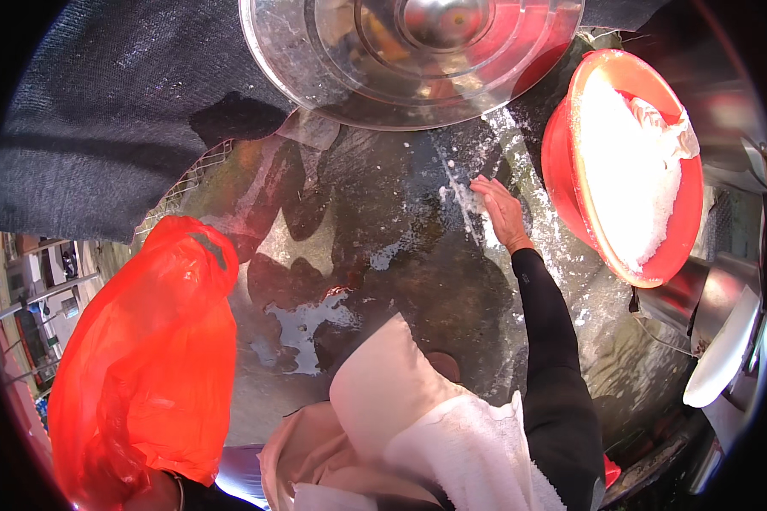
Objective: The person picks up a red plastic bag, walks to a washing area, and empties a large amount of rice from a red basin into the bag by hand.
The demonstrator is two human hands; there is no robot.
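My right hand (502,214), in a black sleeve, is stretched forward above the wet, dark ground (447,281). Its fingers are extended, beside scattered white grains (463,198); no object shows in it. At lower left, my left hand (155,492) is mostly hidden at the base of a large red plastic bag (166,377), so its grip is unclear. A bracelet circles that wrist. To the right of my right hand, a red plastic basin (559,172) holds a heap of white granular material (626,185) with a crumpled pale bag (661,128) on it.
A large round metal lid or tray (422,96) spans the top. Dark mesh cloth (102,128) and wire netting (195,172) lie at upper left. Metal vessels (722,306) and a white dish-like object (719,358) stand at right. A white towel (466,434) hangs near my body.
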